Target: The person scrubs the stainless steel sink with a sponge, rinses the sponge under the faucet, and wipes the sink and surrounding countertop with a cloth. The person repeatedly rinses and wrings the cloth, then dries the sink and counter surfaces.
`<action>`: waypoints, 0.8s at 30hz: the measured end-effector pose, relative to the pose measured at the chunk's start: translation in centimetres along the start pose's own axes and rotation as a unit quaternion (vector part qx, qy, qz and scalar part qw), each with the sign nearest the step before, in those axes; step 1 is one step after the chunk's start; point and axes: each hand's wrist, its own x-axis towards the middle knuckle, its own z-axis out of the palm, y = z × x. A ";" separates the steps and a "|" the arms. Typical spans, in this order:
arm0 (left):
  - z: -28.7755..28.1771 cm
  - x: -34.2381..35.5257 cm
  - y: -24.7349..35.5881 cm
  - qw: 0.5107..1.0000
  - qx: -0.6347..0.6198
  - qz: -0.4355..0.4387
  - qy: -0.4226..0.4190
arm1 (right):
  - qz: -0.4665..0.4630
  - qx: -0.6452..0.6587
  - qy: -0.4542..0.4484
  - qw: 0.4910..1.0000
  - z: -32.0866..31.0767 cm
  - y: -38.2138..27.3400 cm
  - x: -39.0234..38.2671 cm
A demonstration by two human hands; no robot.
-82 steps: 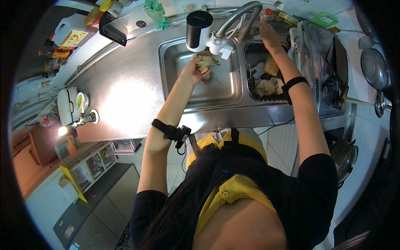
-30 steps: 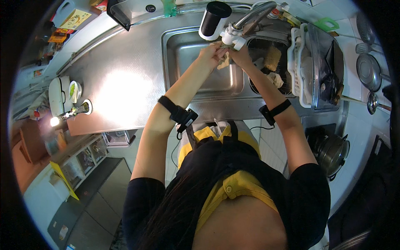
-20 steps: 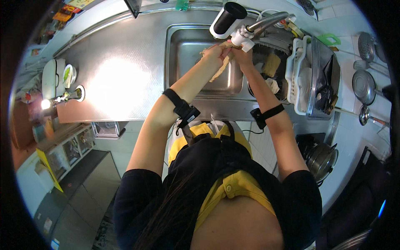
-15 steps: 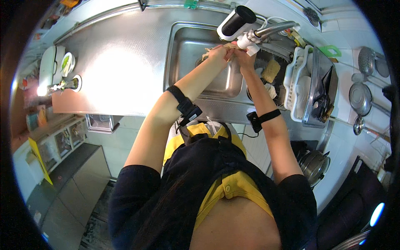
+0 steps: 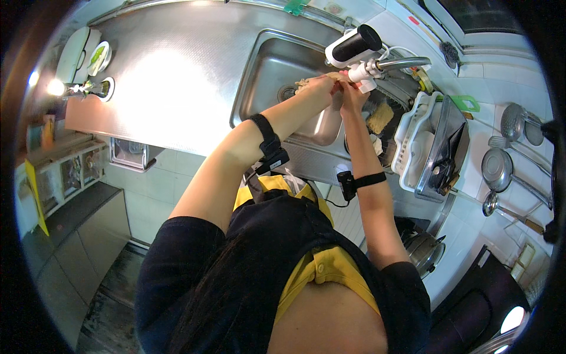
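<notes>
The left hand (image 5: 321, 84) is gripping a crumpled beige cloth (image 5: 302, 86), which is hanging over the far right part of the steel sink (image 5: 263, 82) and trailing to the left. The right hand (image 5: 352, 98) is meeting it just beneath the white tap fitting (image 5: 363, 71); its grip is hiding, so I cannot tell whether it is holding cloth. A tan sponge (image 5: 380, 118) is lying to the right

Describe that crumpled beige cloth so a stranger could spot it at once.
Find the rectangular stainless-steel sink basin, then the white tap fitting over its right side. Beside that fitting, the crumpled beige cloth bunches at the person's left hand and right hand. Unlike the rectangular brown sponge farther right, it is limp and held.
</notes>
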 end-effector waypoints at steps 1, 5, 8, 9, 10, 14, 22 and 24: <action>-0.1 0.3 -0.1 1.000 -0.014 -0.003 -0.023 | -0.009 0.013 -0.013 1.000 0.1 -0.2 -0.2; -0.1 2.1 -1.3 0.999 -0.017 0.006 0.046 | 0.045 0.034 -0.012 0.998 0.5 -2.0 -1.3; -0.5 3.1 -1.2 0.999 -0.024 -0.002 0.033 | 0.066 0.053 -0.008 0.996 0.9 -3.1 -2.2; -0.5 3.0 -1.0 0.999 -0.018 -0.003 0.032 | 0.069 0.063 -0.017 0.995 0.9 -3.3 -2.3; -0.4 2.7 -1.1 0.999 -0.008 -0.003 0.034 | 0.060 0.057 -0.017 0.996 0.9 -3.3 -2.3; 0.5 0.2 -0.4 0.998 0.045 -0.003 0.033 | 0.046 0.077 -0.020 0.996 0.4 -2.4 -1.6; -0.4 -0.2 1.3 0.994 0.048 -0.081 -0.050 | 0.075 0.049 -0.022 0.996 0.0 -1.4 -0.8; -0.4 0.2 1.4 0.994 0.056 -0.079 -0.050 | 0.054 0.050 -0.025 0.997 0.2 -1.8 -0.9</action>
